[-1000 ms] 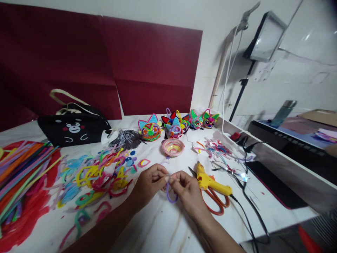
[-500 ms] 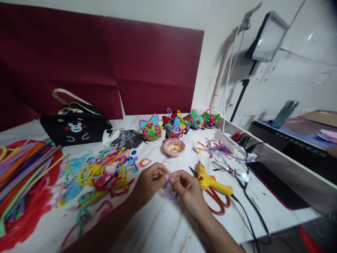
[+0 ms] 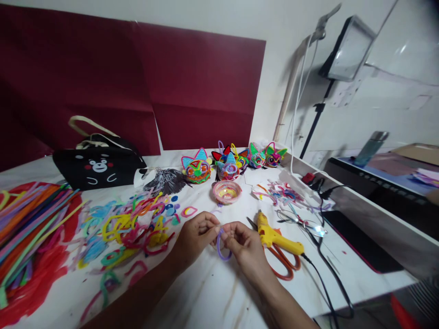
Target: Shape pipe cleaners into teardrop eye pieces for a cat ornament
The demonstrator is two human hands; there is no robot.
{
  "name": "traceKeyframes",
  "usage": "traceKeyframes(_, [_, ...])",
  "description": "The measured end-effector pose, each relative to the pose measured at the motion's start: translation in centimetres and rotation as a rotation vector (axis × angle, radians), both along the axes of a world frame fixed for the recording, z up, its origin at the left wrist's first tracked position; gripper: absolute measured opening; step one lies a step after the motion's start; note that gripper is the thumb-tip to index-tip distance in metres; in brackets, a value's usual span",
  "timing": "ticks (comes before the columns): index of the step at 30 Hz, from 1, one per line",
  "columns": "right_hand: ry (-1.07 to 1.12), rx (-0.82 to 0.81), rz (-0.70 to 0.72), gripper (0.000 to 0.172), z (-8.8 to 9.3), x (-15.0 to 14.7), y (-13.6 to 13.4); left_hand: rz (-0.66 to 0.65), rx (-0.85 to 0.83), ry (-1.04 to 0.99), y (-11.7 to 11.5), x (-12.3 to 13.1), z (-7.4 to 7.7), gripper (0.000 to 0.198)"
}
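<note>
L hand (image 3: 199, 235) + R hand (image 3: 245, 244): both closed in a tight pinch, thumbs against fingers, tips nearly meeting. Both have hold of the purple pipe cleaner (image 3: 224, 258) at its upper part; rest of it hangs as a loop just below my fingertips. Can't tell if ends are joined, my fingers cover them. Also can't tell if loop bottom touches the table (image 3: 212, 297).

Just R of my R fingers: yellow glue gun (image 3: 276, 236), on its side, nozzle pointing fwd, lying over the scissors (image 3: 283, 261). Scissor tips poke out on the gun's L, orange handles on the near side. Further R: glasses (image 3: 314, 228), then a black slab (image 3: 363, 242) w/ red edge, can't ID.

Fwd of fingertips: pinkish bowl (image 3: 227, 201) w/ small pale bits in it, too small to ID. Behind bowl: row of colourful cat heads (image 3: 197, 170), pointy ears.

Fwd-R: small scrap pile (image 3: 283, 193). L of my L fingers: messy pile of pipe cleaner bits (image 3: 133, 219), multi-colour. Far L: bundle of long pipe cleaners (image 3: 37, 224) on a red sheet (image 3: 37, 285). Fwd-L: black tassel (image 3: 166, 181), then black bag (image 3: 98, 171) w/ a face on it.
</note>
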State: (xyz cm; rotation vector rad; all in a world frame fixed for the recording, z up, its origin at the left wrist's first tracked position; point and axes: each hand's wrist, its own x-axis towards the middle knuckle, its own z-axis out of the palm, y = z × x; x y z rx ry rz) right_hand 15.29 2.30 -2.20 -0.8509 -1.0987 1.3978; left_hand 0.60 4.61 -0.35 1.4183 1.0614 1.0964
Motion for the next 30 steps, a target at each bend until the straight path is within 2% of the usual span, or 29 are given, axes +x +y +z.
traceKeyframes(14, [-0.007, -0.008, 0.017, 0.039, -0.05, -0.01, 0.04, 0.017, -0.062, -0.008, -0.39, 0.17, 0.38, 0.021])
traceKeyframes(30, [0.020, -0.023, -0.051, 0.041, -0.25, 0.00, 0.12, 0.002, -0.041, -0.018, -0.40, 0.06, 0.36, 0.022])
